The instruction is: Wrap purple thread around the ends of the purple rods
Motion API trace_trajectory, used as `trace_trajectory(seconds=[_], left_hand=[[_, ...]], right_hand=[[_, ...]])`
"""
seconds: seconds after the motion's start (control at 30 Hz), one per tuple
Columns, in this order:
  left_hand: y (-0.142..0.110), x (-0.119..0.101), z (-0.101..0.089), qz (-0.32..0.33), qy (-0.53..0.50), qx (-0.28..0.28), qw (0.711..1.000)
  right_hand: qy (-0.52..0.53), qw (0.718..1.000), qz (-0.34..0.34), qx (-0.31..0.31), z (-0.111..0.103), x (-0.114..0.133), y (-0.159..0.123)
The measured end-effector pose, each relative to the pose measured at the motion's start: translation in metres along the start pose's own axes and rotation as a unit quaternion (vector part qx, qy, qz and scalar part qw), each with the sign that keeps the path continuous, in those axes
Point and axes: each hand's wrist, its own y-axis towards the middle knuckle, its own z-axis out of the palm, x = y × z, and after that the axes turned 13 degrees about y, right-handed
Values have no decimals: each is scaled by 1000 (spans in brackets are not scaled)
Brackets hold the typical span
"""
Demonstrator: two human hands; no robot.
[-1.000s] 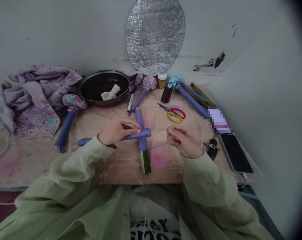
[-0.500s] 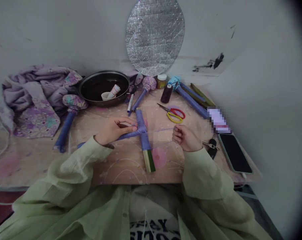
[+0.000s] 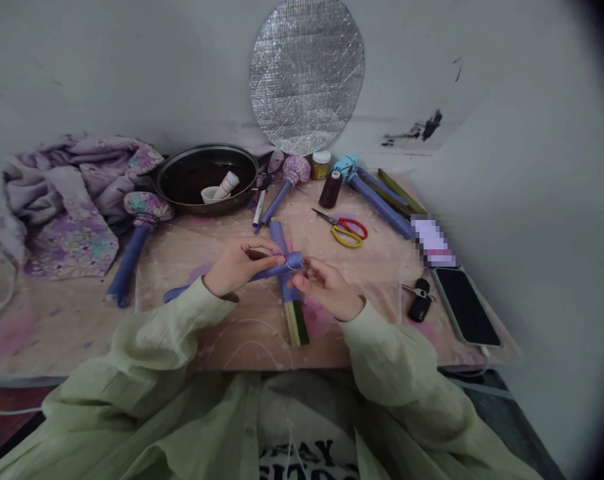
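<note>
My left hand (image 3: 237,265) grips a slim purple-wrapped stick (image 3: 268,272) between thumb and fingers, its wound end (image 3: 295,261) pointing right. At that end is my right hand (image 3: 333,288), fingers curled and thumb close to the winding. It appears to hold the purple thread, though the strand is hard to see there. Beneath the stick lies a thicker strip (image 3: 296,323), wrapped in purple above with bare green and pale material at its lower end.
Scissors (image 3: 349,232), a dark thread spool (image 3: 331,190), a marker (image 3: 259,210) and a pan (image 3: 207,205) stand beyond my hands. Fabric-headed mallet-like sticks (image 3: 132,260) lie around, beside floral cloth (image 3: 72,247). At right are a phone (image 3: 467,307) and a black key fob (image 3: 420,301).
My right hand has moved left, from holding a thread stretched out to the stick's end. The stick's wound end has shifted right and now points across the thicker strip.
</note>
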Motion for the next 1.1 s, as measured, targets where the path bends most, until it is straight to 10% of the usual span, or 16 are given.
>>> trace_trajectory(seconds=[0.23,0.77,1.1], left_hand=[[3,15,7,31,-12,24,999],[1,17,22,28,4,48,998],[-1,30,34,141,74,26,987]], right_hand=[[71,987,43,-141,-3,-4,-1],[154,969,1,-193,-11,-3,-3],[97,959,-30,-264,-24,-6,6]])
